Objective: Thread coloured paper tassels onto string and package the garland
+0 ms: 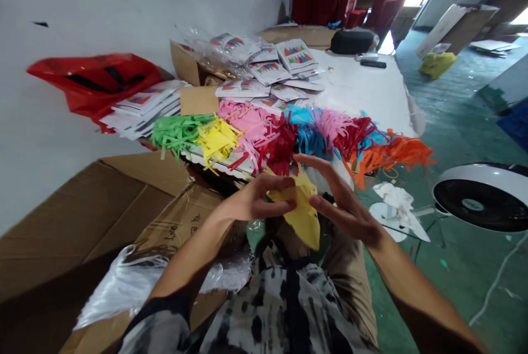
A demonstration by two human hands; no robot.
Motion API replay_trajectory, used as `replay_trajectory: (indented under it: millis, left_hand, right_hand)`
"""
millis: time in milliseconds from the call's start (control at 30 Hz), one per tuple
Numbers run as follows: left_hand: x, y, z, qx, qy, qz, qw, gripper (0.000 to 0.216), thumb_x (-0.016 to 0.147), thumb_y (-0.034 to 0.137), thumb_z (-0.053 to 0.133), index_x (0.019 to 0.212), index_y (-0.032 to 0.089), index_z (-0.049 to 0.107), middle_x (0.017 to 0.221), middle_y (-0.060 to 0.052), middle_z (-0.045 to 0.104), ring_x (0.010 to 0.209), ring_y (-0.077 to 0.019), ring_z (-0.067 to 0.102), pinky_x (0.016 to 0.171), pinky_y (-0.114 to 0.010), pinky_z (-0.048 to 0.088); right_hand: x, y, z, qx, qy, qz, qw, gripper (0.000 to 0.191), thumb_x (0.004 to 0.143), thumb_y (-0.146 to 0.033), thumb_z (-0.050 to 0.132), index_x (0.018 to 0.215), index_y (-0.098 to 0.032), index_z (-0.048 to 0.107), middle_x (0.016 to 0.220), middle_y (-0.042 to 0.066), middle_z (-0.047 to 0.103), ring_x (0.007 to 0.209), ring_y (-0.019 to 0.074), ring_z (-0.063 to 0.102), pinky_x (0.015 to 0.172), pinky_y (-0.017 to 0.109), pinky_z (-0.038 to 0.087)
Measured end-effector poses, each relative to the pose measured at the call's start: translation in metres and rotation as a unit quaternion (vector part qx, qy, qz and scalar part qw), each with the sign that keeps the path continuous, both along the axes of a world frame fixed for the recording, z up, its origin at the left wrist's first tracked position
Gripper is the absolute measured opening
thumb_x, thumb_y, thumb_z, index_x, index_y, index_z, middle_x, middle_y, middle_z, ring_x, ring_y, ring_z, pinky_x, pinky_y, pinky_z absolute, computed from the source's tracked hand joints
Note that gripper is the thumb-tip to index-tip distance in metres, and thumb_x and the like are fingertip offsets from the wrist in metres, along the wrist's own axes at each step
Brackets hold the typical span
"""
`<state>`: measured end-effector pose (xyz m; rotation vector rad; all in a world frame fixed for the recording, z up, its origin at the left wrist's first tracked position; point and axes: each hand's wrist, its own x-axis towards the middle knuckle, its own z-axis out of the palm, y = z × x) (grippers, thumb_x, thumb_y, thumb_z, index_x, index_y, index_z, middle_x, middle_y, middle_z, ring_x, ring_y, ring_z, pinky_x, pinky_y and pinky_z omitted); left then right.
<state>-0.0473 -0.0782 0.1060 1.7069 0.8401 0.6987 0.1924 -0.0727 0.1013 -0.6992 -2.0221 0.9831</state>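
My left hand (pixel 272 195) pinches a piece of yellow tissue paper (pixel 305 219) between thumb and fingers, just in front of the table edge. The paper hangs down at a slant over my lap, its upper end looking cut into strips. My right hand (pixel 340 200) is at the paper's right side, index finger and thumb spread apart, the thumb tip at the paper's edge. Beyond my hands lies a row of fringed paper tassels: green (pixel 179 131), yellow (pixel 216 138), pink (pixel 247 123), dark red (pixel 282 142), blue (pixel 309 137) and orange (pixel 391 153).
Printed packets (pixel 270 71) are piled behind the tassels, with a red plastic bag (pixel 94 82) to the left. An open cardboard box (pixel 136 205) stands at my left, with white plastic wrap (pixel 124 285). A fan (pixel 480 197) stands at the right.
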Motion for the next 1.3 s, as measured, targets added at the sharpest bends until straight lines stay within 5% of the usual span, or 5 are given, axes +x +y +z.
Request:
replay_trajectory:
  millis: [400, 700, 833, 1067, 1300]
  left_hand:
    - [-0.002, 0.063, 0.035, -0.02, 0.169, -0.128, 0.977, 0.028, 0.08, 0.037, 0.084, 0.078, 0.014, 0.068, 0.068, 0.001, 0.063, 0.06, -0.0098, 0.054, 0.052, -0.02, 0.036]
    - [0.046, 0.093, 0.057, 0.516, 0.312, 0.183, 0.776, 0.018, 0.103, 0.027, 0.056, 0.098, 0.019, 0.071, 0.084, -0.006, 0.07, 0.084, -0.0215, 0.065, 0.076, -0.036, 0.043]
    - [0.057, 0.075, 0.005, 0.63, 0.234, 0.222, 0.706, 0.012, 0.105, 0.024, 0.056, 0.103, 0.024, 0.068, 0.095, -0.004, 0.076, 0.095, -0.0239, 0.066, 0.084, -0.041, 0.042]
    - [0.079, 0.073, -0.126, 0.526, 0.177, 0.176, 0.813, 0.01, 0.102, 0.022, 0.059, 0.095, 0.024, 0.067, 0.096, -0.006, 0.077, 0.098, -0.0251, 0.068, 0.091, -0.041, 0.048]
    - [0.093, 0.083, -0.15, 0.491, 0.116, 0.151, 0.85, 0.008, 0.099, 0.024, 0.064, 0.092, 0.024, 0.066, 0.094, -0.007, 0.077, 0.099, -0.0245, 0.069, 0.095, -0.041, 0.054]
  right_hand:
    - [0.029, 0.043, -0.021, -0.267, -0.008, 0.134, 0.954, 0.037, 0.085, -0.048, 0.083, 0.09, -0.019, 0.061, 0.085, 0.001, 0.065, 0.079, 0.015, 0.062, 0.07, 0.029, 0.048]
    - [0.041, 0.078, 0.043, 0.223, -0.13, -0.301, 0.918, 0.015, 0.096, -0.023, 0.061, 0.1, -0.021, 0.075, 0.1, 0.006, 0.073, 0.096, 0.0233, 0.067, 0.095, 0.046, 0.048]
    - [0.033, 0.057, 0.018, 0.295, -0.135, -0.359, 0.875, 0.022, 0.104, -0.024, 0.054, 0.103, -0.029, 0.076, 0.106, 0.004, 0.072, 0.109, 0.0265, 0.064, 0.109, 0.055, 0.039]
    - [0.029, 0.023, -0.091, 0.184, -0.212, -0.414, 0.866, 0.025, 0.106, -0.021, 0.055, 0.1, -0.027, 0.078, 0.1, 0.006, 0.078, 0.099, 0.0245, 0.066, 0.101, 0.047, 0.041]
    - [0.046, 0.016, -0.118, 0.114, -0.208, -0.428, 0.872, 0.022, 0.106, -0.022, 0.056, 0.102, -0.024, 0.078, 0.103, 0.008, 0.078, 0.104, 0.0242, 0.066, 0.103, 0.042, 0.039]
